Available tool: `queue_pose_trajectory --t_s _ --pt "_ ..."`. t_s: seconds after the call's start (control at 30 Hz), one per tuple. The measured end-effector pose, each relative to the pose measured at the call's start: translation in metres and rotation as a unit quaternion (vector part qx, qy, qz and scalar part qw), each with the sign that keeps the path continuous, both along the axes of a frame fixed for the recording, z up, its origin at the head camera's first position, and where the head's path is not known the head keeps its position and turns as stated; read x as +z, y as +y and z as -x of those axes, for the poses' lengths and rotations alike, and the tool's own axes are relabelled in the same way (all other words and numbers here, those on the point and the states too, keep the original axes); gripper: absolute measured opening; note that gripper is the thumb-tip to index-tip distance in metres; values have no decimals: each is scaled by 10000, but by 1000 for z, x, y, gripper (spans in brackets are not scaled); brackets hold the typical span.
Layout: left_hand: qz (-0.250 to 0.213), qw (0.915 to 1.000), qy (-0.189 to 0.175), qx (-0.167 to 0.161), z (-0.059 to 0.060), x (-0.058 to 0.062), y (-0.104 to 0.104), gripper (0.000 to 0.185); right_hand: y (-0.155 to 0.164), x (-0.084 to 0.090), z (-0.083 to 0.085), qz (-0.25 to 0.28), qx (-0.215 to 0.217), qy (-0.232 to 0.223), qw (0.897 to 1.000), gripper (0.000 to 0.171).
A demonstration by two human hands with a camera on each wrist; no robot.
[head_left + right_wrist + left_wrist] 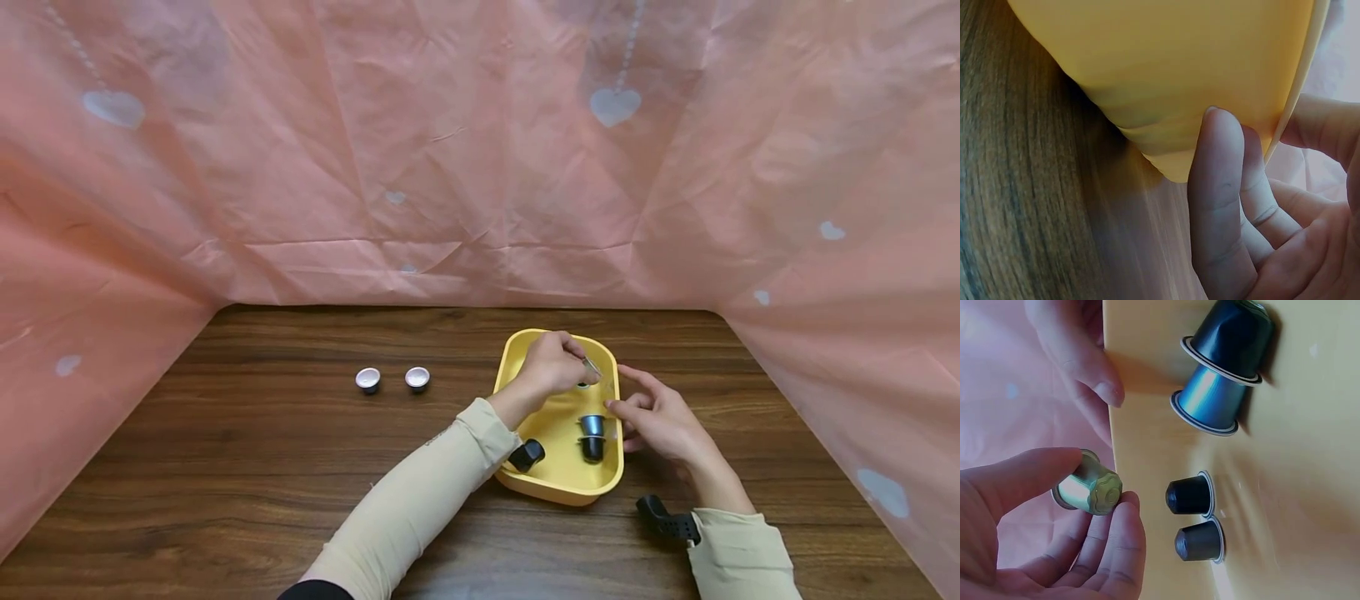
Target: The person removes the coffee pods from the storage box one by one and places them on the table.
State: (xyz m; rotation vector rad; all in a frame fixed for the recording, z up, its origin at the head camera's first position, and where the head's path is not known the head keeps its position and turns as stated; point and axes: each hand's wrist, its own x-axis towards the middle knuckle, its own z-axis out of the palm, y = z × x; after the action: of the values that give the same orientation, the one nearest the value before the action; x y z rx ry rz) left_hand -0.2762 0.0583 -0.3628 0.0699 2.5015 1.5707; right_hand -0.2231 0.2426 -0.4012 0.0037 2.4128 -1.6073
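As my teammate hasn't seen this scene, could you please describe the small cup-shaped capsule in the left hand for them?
On the brown wooden table sits a yellow round-cornered tray. Over it, the person's left hand grips a small metallic cup-shaped capsule. Its shiny pale green sets it apart from the blue capsule and the dark capsules lying in the tray.

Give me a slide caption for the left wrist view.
Left hand pinching a greenish capsule, four other capsules lying in the yellow tray, right hand at the rim.
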Motion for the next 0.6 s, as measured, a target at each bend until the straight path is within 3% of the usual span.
queue_pose_trajectory --t_s 0.4,0.6 --pt "-920 9957 53 -131 -3 4 -17 25 -1 -1 0 31 -14 -39 10000 79" --pt "-1095 9937 223 -112 -7 10 -31 33 1 0 1 -27 -24 -28 10000 78"
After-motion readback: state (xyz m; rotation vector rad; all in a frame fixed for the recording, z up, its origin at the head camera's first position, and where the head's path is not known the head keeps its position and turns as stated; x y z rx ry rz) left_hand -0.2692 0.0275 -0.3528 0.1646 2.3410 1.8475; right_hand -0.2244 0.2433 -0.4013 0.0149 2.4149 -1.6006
